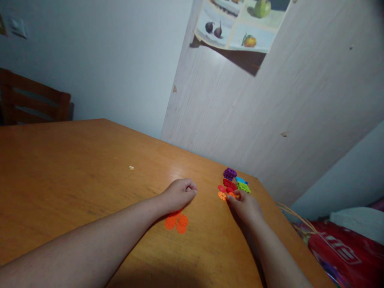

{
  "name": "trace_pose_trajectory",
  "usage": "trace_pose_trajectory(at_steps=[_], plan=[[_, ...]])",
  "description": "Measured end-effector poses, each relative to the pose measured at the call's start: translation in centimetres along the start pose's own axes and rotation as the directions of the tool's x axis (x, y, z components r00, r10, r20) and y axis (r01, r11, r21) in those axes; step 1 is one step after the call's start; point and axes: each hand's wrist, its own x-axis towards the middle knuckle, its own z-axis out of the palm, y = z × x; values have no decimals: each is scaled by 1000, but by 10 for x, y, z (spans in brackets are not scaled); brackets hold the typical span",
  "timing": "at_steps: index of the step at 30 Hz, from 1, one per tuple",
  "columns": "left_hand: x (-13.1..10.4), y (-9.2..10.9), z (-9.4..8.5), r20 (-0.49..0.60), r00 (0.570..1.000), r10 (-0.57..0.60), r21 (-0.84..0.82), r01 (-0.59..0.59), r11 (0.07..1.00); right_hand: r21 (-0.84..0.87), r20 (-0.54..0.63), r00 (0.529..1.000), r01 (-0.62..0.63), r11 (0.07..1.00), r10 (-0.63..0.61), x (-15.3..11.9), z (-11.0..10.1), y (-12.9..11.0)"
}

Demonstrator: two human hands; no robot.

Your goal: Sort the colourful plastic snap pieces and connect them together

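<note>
My left hand [181,194] is closed in a loose fist above the middle of the table; what it holds, if anything, is hidden. Just below its wrist lie several flat orange discs [182,224] with notched edges, partly covered by the hand. To the right, my right hand [248,207] has thumb and forefinger pinched at an orange disc [231,195]. Around those fingertips are a lighter orange disc [222,196], red discs [229,184], a purple stack of discs [230,173], blue pieces [241,180] and lime green pieces [243,187].
The wooden table [75,168] meets a pale wall panel behind the discs. A small pale item [131,168] lies left of centre. A wooden chair [33,98] stands at the far left. Beyond the right edge is a red bag [348,248]. A fruit poster [237,28] hangs above.
</note>
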Motion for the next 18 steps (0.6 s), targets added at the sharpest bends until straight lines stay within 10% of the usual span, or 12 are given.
trace_pose_trajectory(at_steps=[18], plan=[[-1, 1, -1, -9, 1000, 20, 58, -19, 998, 14, 23, 998, -52, 999, 51, 3, 1, 0]])
